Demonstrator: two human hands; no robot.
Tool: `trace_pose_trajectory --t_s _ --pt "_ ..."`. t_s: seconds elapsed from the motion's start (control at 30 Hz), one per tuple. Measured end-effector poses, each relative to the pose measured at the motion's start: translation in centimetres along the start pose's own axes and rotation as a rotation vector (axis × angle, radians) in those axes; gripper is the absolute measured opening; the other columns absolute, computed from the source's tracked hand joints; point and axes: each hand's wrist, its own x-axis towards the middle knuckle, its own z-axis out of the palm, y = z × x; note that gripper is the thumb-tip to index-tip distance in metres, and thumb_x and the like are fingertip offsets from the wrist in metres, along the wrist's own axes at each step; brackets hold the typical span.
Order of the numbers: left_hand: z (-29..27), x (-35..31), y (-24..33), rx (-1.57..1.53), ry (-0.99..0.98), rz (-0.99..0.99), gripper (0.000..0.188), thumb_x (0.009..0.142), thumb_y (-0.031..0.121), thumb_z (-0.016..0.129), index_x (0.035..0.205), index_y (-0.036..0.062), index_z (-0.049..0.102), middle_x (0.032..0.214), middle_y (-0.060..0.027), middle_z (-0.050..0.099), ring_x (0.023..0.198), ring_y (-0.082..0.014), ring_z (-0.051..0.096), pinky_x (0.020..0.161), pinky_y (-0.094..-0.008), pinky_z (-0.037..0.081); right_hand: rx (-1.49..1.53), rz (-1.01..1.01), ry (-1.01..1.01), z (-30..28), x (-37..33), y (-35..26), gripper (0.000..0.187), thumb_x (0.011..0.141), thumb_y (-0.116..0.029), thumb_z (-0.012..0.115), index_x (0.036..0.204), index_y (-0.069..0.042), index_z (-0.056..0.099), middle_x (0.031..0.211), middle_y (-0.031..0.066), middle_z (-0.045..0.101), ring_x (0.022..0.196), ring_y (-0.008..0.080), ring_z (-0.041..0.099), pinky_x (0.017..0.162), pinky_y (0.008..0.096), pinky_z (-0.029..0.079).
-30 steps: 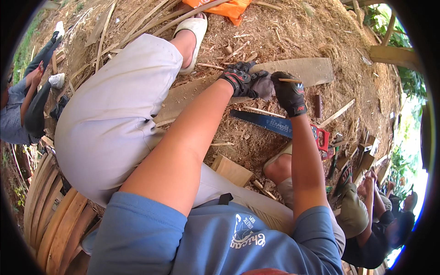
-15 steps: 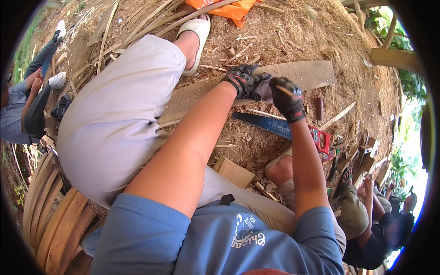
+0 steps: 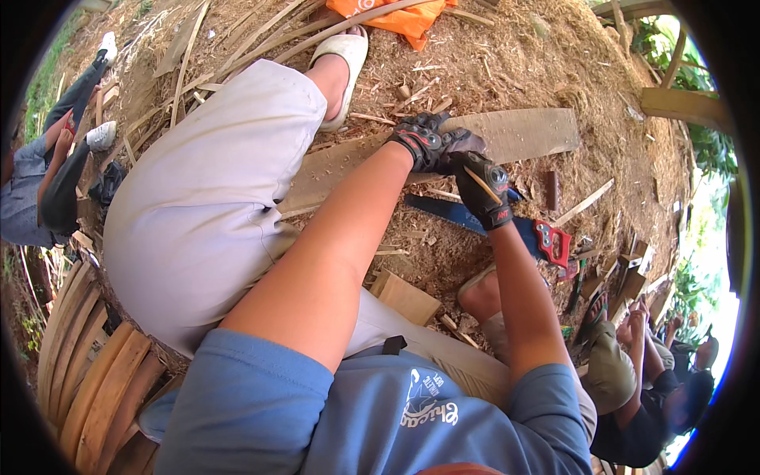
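A long wooden plank [image 3: 522, 133] is seen lying flat on the sawdust-covered ground [image 3: 491, 63], with a blue handsaw [image 3: 475, 222] laid just beside it. The plank is pressed down by the gloved left hand [image 3: 423, 141], closed over its near edge. A thin pencil [image 3: 481, 184] is gripped in the gloved right hand [image 3: 484, 190], which is curled shut beside the left hand at the plank's edge.

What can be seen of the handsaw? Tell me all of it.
The handsaw has a blue blade and a red and black handle with a grip opening. It lies flat on the straw-strewn ground, just below the plank, handle toward the right. The gloved right hand covers the blade's middle; whether it touches cannot be told. The teeth are too small to make out.
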Motion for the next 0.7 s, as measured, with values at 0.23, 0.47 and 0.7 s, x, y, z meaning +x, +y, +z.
trace_pose_trajectory --t_s 0.23,0.47,0.7 --pt "0.3 0.1 -0.5 -0.022 -0.001 -0.011 0.1 0.087 0.08 0.062 0.172 0.0455 0.021 0.181 -0.0181 0.01 0.164 -0.0461 0.018 0.131 -0.0608 0.021 0.163 0.047 -0.035 -1.1 0.5 -1.1 0.019 0.096 -0.02 0.067 0.109 -0.017 0.08 0.102 0.0135 0.079 0.088 0.0349 0.076 0.08 0.0444 0.06" --pt "-0.2 -0.1 -0.1 -0.008 -0.01 -0.007 0.101 0.087 0.081 0.062 0.172 0.0442 0.022 0.181 -0.0177 0.01 0.164 -0.0444 0.019 0.131 -0.0601 0.021 0.193 0.014 0.017 0.0 0.0 0.8 0.023 0.094 -0.017 0.068 0.115 -0.011 0.077 0.101 0.0161 0.076 0.093 0.0381 0.074 0.083 0.0458 0.059" --pt "-0.9 -0.3 0.2 -0.013 -0.034 -0.011 0.103 0.086 0.083 0.063 0.172 0.0425 0.024 0.182 -0.014 0.008 0.166 -0.0428 0.015 0.133 -0.0552 0.021 0.061 -0.077 0.03 -0.8 0.1 1.6 0.02 0.093 -0.015 0.064 0.108 -0.013 0.078 0.102 0.0158 0.076 0.089 0.0379 0.074 0.078 0.0477 0.059"
